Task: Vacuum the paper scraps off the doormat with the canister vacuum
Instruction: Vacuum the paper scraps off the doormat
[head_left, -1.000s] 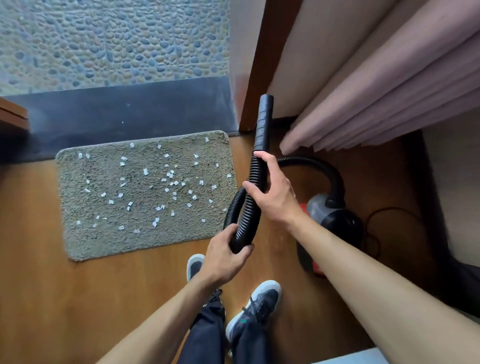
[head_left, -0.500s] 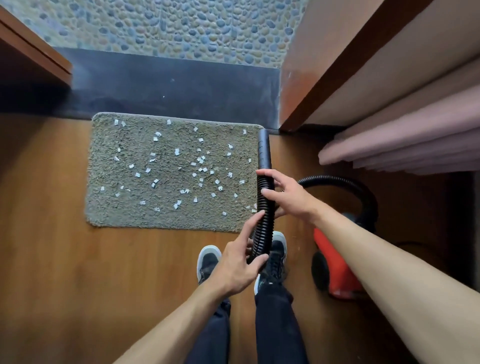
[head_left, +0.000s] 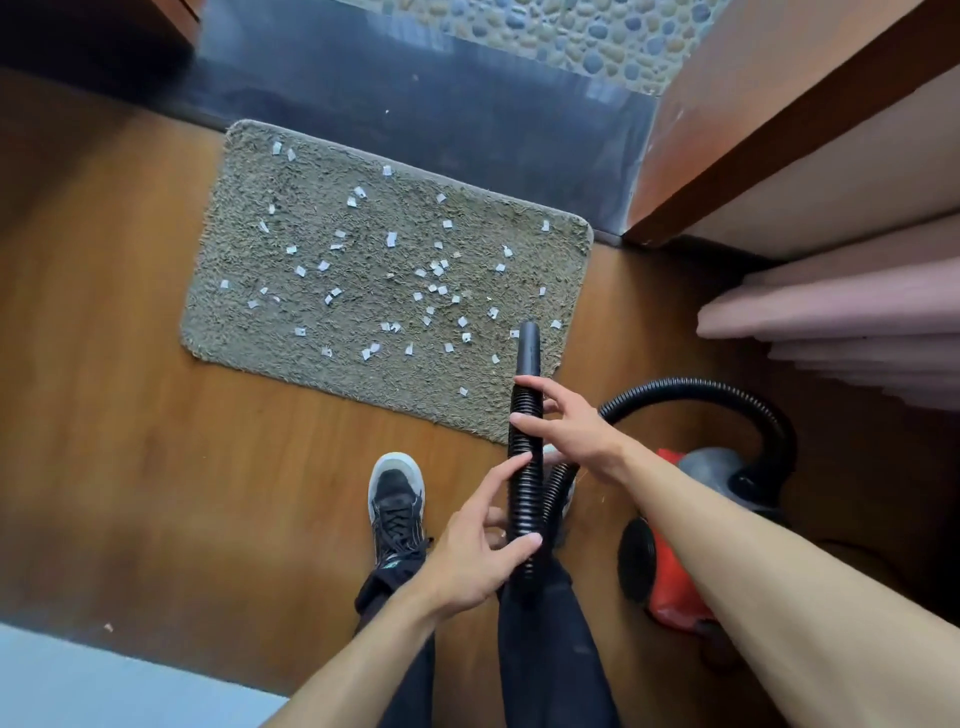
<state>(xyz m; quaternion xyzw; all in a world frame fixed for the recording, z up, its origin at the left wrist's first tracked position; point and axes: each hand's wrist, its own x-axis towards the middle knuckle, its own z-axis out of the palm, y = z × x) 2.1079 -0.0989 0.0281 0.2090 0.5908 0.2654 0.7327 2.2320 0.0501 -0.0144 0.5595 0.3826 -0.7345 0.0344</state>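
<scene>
Paper scraps (head_left: 389, 239) are scattered on doormat (head_left: 311, 208), at 11 o'clock of nozzle (head_left: 529, 348) | hose (head_left: 524, 493) is pinched loosely by left hand (head_left: 478, 556), half-wrapped by right hand (head_left: 571, 431) | risk: hose may be dropped from slack grips; scraps may be knocked aside.

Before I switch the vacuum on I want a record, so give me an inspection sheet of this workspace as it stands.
Surface: wooden floor, with the doormat lying on it.
Job's things: paper scraps strewn over the doormat; nozzle over its near right corner; red canister vacuum to the right.
Clutter: nothing seen.
Hands: left hand holds the hose low; right hand holds it higher.
Cables: nothing seen.
Surroundings: dark threshold and pebble paving beyond the mat; pink curtain at right; black shoe.
</scene>
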